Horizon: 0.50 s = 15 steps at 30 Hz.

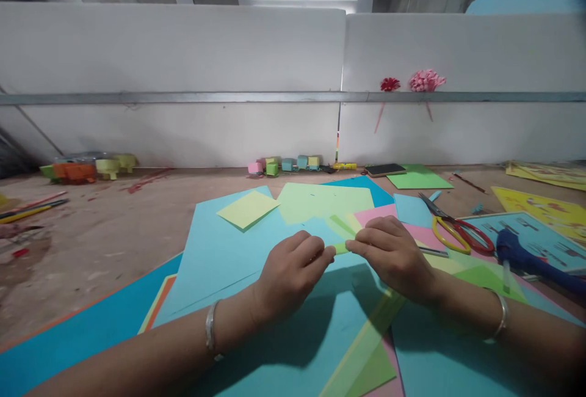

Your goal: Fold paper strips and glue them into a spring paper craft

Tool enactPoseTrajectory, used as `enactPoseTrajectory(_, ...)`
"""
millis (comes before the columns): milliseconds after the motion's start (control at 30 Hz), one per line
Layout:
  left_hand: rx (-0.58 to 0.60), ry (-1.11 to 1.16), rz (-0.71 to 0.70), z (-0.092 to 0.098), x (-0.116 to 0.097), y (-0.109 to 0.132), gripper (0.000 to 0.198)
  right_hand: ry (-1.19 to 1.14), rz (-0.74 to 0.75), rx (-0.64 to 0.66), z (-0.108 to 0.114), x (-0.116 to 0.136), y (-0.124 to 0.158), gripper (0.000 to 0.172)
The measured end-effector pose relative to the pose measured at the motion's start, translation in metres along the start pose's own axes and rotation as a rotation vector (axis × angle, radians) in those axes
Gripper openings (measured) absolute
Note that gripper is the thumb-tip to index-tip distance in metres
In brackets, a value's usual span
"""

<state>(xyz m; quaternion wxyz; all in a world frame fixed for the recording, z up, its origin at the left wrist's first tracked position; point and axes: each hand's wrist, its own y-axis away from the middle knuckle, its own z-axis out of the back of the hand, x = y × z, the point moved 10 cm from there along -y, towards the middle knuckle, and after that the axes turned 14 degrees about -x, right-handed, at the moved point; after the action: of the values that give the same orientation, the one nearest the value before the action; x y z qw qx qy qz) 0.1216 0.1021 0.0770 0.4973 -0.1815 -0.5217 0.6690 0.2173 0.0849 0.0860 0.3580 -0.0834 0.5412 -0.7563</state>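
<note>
Between my two hands stretches a small strip of light green paper [340, 248]. My left hand [295, 272] pinches its left end with thumb and fingers together. The other end sits in the closed fingertips of my right hand [394, 256]. Below them, light blue sheets [229, 256] overlap on the table. A long pale yellow-green strip [361, 348] runs under my right wrist toward the front edge. Just beyond my left hand lies a pale yellow square of paper [248, 209]. A larger light green sheet [325, 200] is behind my hands.
Scissors [458, 226] with red and yellow handles lie at right, beside a dark blue glue gun [535, 259]. A phone [385, 170] rests at the back near small paper blocks [287, 165]. Pencils [34, 209] and orange paper shapes [73, 172] are at left. A white partition [183, 55] stands behind.
</note>
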Motion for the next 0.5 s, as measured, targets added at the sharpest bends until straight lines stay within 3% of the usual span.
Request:
enactPoseTrajectory(167,0.082,-0.123,-0.132,-0.003,-0.012,-0.001,0.022,0.006,0.020,0.052,-0.008,0.001,0.010,0.022)
enactPoseTrajectory(367,0.246,-0.108,-0.100,-0.019,-0.013,0.016,0.029,0.000,0.011,0.160,-0.029,0.006,0.028,0.027)
enactPoseTrajectory(500,0.449,-0.053,-0.039,-0.040,-0.009,0.033,0.032,-0.046,-0.013,0.290,-0.043,0.007,0.039,0.026)
